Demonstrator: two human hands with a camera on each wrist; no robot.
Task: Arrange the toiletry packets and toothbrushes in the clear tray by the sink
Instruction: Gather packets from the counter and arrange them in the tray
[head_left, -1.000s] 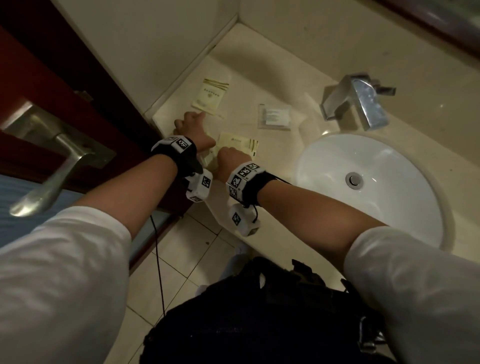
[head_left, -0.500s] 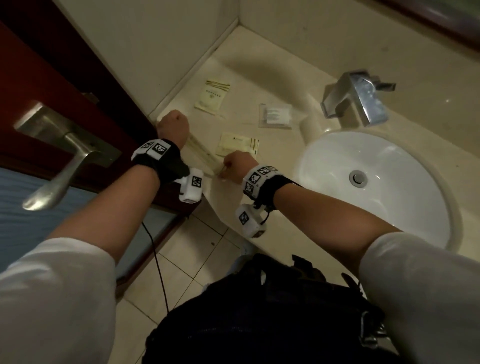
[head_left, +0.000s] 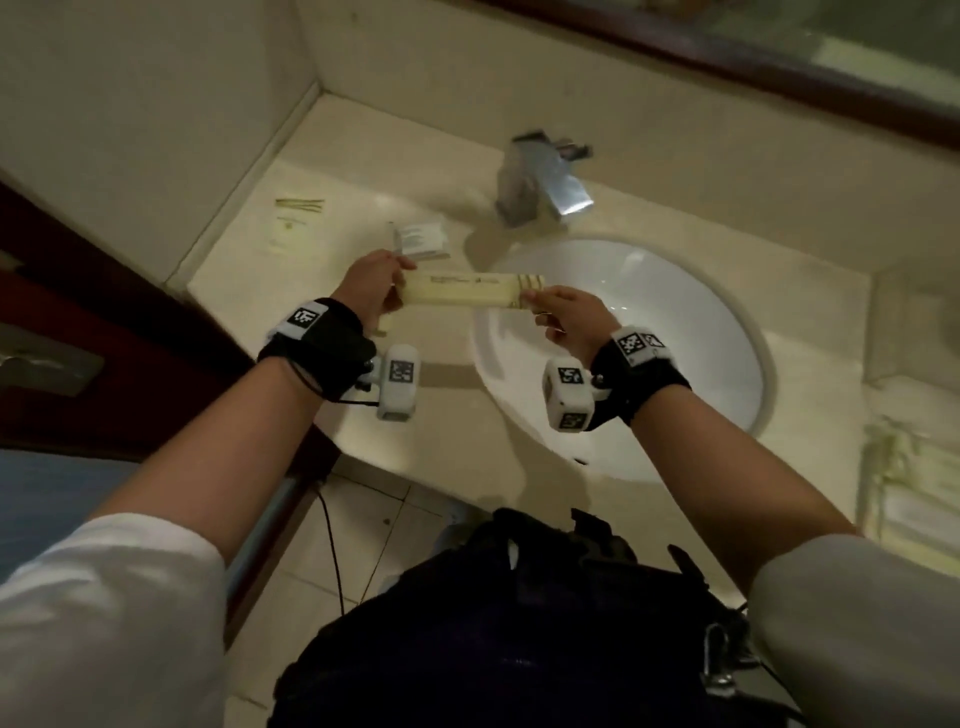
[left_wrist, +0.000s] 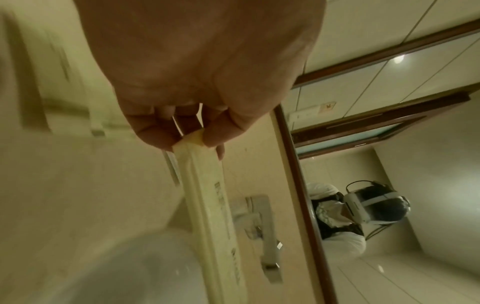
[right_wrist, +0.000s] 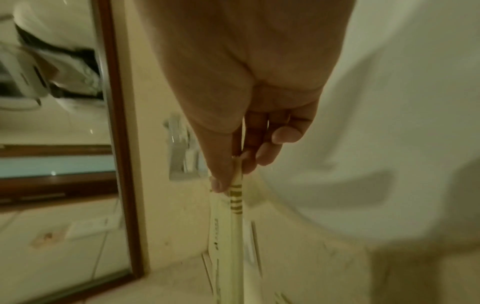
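a person stands at a cream counter (head_left: 291, 291), seen from above, with both bare forearms reaching forward. the white sink (head_left: 675, 332) is the landmark here. far to the left of the sink, near the wall corner, a flat cream packet (head_left: 293, 223) with gold stripes lies on the counter. closer to the sink's left, a small clear wrapped packet (head_left: 423, 240) lies flat. the left hand (head_left: 371, 288) is raised just left of the sink, its thumb and fingers (left_wrist: 155, 131) curled and pinching one end of a long, narrow cream toothbrush packet (head_left: 467, 296). the packet stretches level between the two hands, above the sink's left rim. the right hand (head_left: 569, 319) is over the sink bowl, thumb and fingertips (right_wrist: 221, 181) pinching the packet's gold-striped end, the other fingers loosely curled. behind the sink stands a metal tap (head_left: 543, 187). far to the right of the sink, at the picture's edge, sits a clear tray (head_left: 914, 467), blurred, with pale packets inside that are hard to make out.
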